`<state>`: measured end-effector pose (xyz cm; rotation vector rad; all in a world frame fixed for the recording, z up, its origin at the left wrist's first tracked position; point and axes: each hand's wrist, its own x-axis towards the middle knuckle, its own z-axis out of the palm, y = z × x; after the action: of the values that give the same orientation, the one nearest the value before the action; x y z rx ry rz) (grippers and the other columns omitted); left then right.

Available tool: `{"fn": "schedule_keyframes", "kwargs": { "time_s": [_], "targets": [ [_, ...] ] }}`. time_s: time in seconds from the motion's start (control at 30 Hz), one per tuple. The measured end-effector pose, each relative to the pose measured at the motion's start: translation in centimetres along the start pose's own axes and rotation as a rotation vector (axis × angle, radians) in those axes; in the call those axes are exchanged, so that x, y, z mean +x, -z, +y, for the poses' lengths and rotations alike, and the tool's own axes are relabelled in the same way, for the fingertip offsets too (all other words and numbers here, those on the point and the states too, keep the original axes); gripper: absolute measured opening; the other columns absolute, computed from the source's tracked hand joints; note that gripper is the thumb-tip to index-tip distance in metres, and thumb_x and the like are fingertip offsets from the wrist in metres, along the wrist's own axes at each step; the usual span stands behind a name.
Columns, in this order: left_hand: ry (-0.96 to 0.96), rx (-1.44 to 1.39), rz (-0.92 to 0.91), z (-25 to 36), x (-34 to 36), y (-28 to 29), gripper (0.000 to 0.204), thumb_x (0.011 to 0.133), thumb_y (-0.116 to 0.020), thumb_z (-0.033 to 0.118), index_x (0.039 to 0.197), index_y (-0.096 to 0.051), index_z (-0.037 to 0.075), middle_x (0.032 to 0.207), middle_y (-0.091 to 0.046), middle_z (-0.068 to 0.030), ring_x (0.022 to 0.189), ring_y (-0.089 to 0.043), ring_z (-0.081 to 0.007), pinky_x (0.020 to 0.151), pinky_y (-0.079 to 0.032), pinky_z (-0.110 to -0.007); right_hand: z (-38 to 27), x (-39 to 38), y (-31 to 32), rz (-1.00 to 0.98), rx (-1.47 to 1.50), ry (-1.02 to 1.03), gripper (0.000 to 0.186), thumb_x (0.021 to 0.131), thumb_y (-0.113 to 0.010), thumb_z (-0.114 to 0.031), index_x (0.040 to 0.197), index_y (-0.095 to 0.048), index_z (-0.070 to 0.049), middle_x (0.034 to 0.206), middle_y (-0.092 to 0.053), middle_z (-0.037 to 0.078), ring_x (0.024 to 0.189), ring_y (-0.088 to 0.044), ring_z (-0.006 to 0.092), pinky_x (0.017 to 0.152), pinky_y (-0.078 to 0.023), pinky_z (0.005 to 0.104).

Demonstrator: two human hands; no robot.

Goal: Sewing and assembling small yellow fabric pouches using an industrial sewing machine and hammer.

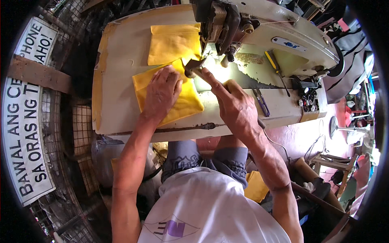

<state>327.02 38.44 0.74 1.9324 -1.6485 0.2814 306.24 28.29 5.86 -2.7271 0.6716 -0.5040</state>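
A yellow fabric piece (pixel 187 97) with folded edges lies aslant at the front of the sewing table. My left hand (pixel 163 87) bears down on it with bent fingers and grips it near its upper edge. A hammer (pixel 194 65) with a dark head is in my right hand (pixel 237 103), the index finger stretched along its handle. The hammer head is over the upper right corner of the fabric; whether it touches cannot be made out. Behind lies a second yellow fabric piece (pixel 172 44), flat and close to the sewing machine's needle area.
The sewing machine (pixel 291 30) stands at the back right, its lamp lighting the bed. A yellow-handled screwdriver (pixel 275 67), dark thread snips (pixel 261 102) and several bobbins (pixel 310 103) lie right of my right hand. More yellow fabric (pixel 256 187) is below the table. Wire mesh (pixel 83 125) stands left.
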Motion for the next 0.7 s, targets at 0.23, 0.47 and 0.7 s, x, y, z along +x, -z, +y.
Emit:
{"fn": "schedule_keyframes", "kwargs": {
  "time_s": [0.23,0.47,0.7],
  "targets": [
    [0.105,0.115,0.019,0.5,0.3,0.0,0.018,0.086,-0.068,0.009,0.101,-0.061,0.002,0.109,-0.059,-0.0139,0.105,-0.060,-0.0335,0.094,-0.049,-0.044,0.5,-0.2,-1.0,-0.081,-0.027,-0.057,0.083,0.085,-0.056,0.001,0.155,-0.033,-0.038,0.086,-0.054,0.011,0.070,-0.061,0.0289,0.065,-0.055,0.0444],
    [0.037,0.012,-0.141,3.3,-1.6,0.9,0.034,0.086,-0.070,0.018,0.114,-0.059,0.001,0.121,-0.056,-0.0161,0.120,-0.053,-0.0345,0.105,-0.042,-0.047,0.2,0.1,0.8,0.043,0.064,-0.029,0.080,0.087,-0.056,-0.002,0.155,-0.032,-0.036,0.086,-0.054,0.011,0.069,-0.062,0.0286,0.059,-0.054,0.0427],
    [0.142,0.029,-0.087,3.7,-1.6,-0.3,0.045,0.085,-0.068,0.016,0.124,-0.051,-0.001,0.131,-0.051,-0.0193,0.125,-0.050,-0.0384,0.111,-0.038,-0.049,0.2,0.3,0.5,-0.108,-0.093,-0.029,0.082,0.085,-0.055,-0.001,0.156,-0.032,-0.036,0.085,-0.052,0.012,0.068,-0.060,0.0299,0.060,-0.054,0.0432]
  ]
}}
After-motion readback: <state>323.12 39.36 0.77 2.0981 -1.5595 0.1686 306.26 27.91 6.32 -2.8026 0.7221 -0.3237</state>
